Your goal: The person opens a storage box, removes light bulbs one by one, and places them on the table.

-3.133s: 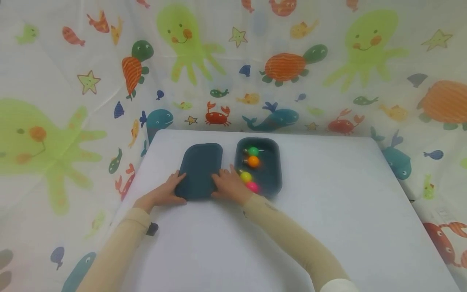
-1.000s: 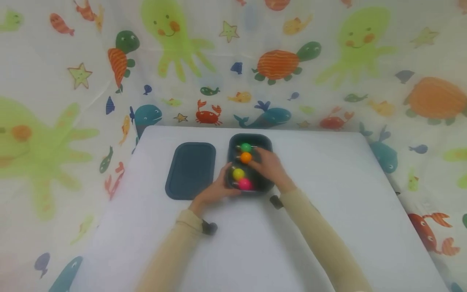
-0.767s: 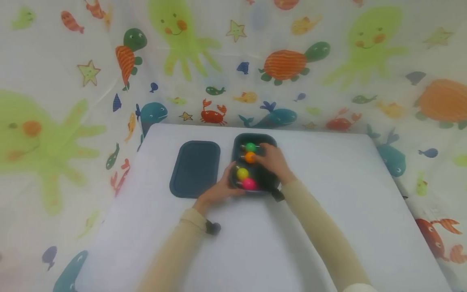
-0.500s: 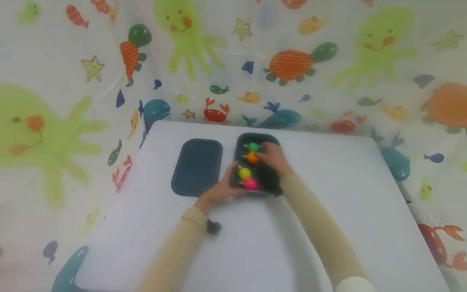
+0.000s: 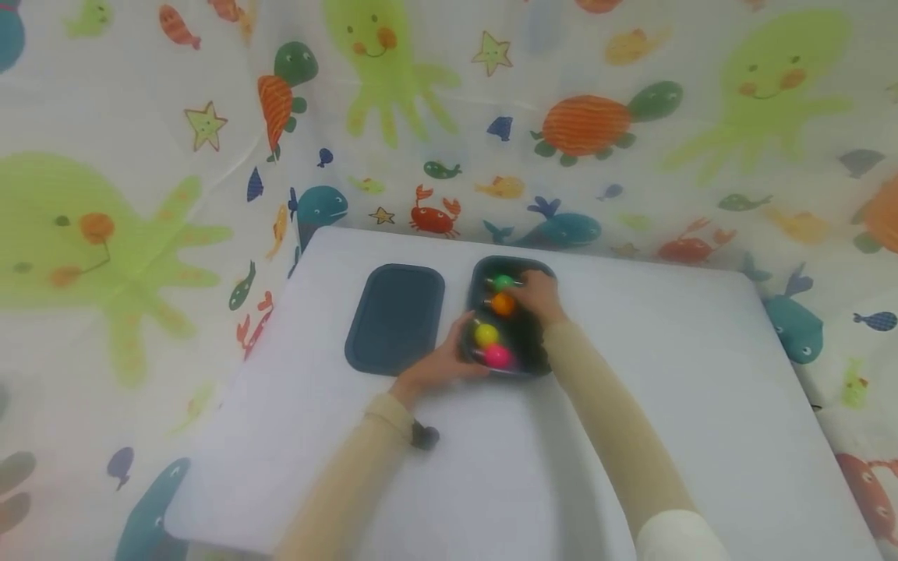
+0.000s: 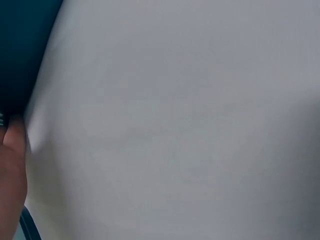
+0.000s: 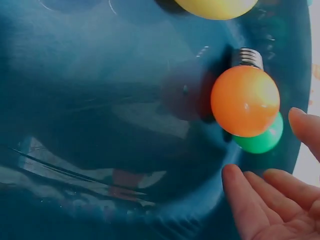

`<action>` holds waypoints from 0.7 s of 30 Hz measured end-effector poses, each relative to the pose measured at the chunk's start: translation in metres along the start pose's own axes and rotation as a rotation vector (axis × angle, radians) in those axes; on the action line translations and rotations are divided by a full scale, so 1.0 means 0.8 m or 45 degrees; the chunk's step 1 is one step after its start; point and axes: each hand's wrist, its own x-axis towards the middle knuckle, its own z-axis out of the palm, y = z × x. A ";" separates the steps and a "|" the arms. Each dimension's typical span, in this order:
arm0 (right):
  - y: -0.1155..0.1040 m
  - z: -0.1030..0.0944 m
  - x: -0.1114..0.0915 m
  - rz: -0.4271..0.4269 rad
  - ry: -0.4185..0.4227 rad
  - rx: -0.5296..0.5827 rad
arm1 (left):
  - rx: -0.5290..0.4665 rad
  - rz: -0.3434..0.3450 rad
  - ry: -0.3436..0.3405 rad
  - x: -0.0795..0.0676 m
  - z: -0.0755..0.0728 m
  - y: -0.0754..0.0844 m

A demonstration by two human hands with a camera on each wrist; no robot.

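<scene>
A dark teal plastic container (image 5: 517, 261) holds several coloured light bulbs: a green bulb (image 5: 503, 283), an orange bulb (image 5: 503, 304), a yellow bulb (image 5: 486, 335) and a pink bulb (image 5: 499, 356). My left hand (image 5: 442, 362) grips the container's near left corner, fingers along the side and thumb along the front. In the left wrist view, a digit (image 6: 14, 137) of that hand lies against its wall. My right hand (image 5: 540, 296) reaches over the far right part. In the right wrist view, its parted fingers (image 7: 245, 205) are beside the green bulb, partly hidden behind the orange one.
A flat dark teal lid (image 5: 396, 319) lies on the white table (image 5: 666, 374), left of the container. Behind and beside the table hangs a curtain (image 5: 491, 109) printed with sea animals. A small dark device (image 5: 424, 435) sits at the left wrist.
Both hands have left the lid, which rests left of the container. The left hand moved to the container's corner, the right over its inside, then toward the green bulb. The head view has turned slightly.
</scene>
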 end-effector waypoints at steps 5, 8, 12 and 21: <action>-0.006 0.006 -0.001 0.030 0.006 0.029 | -0.001 -0.018 -0.001 -0.006 -0.001 0.001; -0.008 0.008 -0.004 0.052 0.015 0.031 | 0.011 -0.007 -0.010 -0.007 -0.002 0.002; -0.011 0.012 -0.005 0.070 0.043 -0.009 | 0.023 0.005 -0.003 -0.007 -0.001 0.002; -0.021 0.019 -0.009 0.151 0.094 -0.044 | 0.027 0.002 -0.004 -0.010 -0.003 -0.001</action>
